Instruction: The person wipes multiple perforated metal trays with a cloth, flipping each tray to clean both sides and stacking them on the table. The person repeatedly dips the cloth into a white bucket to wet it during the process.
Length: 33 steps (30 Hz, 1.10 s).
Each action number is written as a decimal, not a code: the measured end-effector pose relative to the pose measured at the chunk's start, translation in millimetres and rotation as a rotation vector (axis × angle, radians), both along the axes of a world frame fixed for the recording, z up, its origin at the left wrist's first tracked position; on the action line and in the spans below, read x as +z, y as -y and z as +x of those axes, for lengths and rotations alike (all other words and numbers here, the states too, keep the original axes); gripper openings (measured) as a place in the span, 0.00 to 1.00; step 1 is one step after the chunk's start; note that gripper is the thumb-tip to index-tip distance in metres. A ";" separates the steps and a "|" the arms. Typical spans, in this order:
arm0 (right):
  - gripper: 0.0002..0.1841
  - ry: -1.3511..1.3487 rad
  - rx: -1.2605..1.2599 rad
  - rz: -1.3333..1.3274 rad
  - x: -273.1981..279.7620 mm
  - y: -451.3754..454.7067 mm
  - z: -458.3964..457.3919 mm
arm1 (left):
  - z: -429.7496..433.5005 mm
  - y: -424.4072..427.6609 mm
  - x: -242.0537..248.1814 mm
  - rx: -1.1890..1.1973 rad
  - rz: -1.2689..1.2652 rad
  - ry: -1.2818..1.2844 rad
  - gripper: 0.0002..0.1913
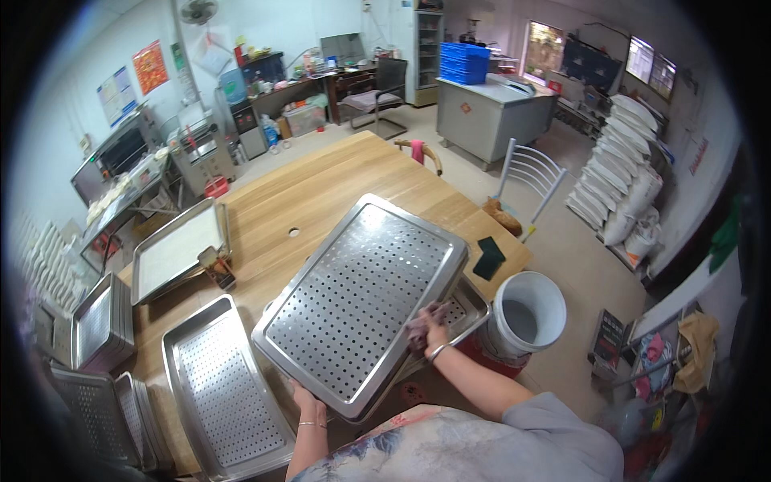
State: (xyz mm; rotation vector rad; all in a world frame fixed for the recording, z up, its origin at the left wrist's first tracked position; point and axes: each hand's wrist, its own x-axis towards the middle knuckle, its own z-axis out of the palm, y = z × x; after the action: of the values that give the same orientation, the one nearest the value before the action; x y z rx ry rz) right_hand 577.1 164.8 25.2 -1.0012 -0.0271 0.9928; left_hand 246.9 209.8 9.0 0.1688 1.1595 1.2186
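A perforated stainless-steel tray lies tilted over the table in front of me, its holed base apparently facing up. My left hand grips its near left corner, fingers partly hidden beneath. Bunched in my right hand is a damp-looking purplish-brown cloth, pressed to the tray's right long edge. Under that edge another perforated tray partly shows. To the left, a separate perforated tray rests with its hollow side up.
The wooden table carries a shallow lined tray, a small tin and a dark green scouring pad. Stacked trays stand at the left. A white bucket stands by the right edge, near a metal-backed chair.
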 end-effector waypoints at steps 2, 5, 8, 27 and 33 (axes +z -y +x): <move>0.25 0.120 0.085 -0.297 -11.3 12.6 -29.9 | 5.5 -0.1 -11.6 -0.013 0.002 0.001 0.30; 0.25 0.548 0.154 -0.533 -30.1 28.7 -52.9 | 10.8 -2.2 -18.2 -0.012 -0.037 -0.006 0.30; 0.30 0.534 0.391 -0.549 -27.8 46.3 -41.7 | 10.2 -0.6 -11.7 0.005 -0.065 -0.007 0.30; 0.12 1.843 0.514 0.109 52.4 -143.7 76.3 | 5.3 10.6 -9.3 -0.024 -0.179 -0.288 0.32; 0.37 1.843 0.909 0.420 48.3 -89.5 -156.9 | 4.8 11.2 -14.0 -0.018 -0.056 -0.231 0.30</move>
State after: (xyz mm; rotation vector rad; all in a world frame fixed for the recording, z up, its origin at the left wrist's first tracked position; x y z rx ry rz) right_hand 420.1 254.2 73.5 -1.1803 -2.2494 0.4323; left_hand 251.7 198.7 -5.0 0.2831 1.3878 1.1710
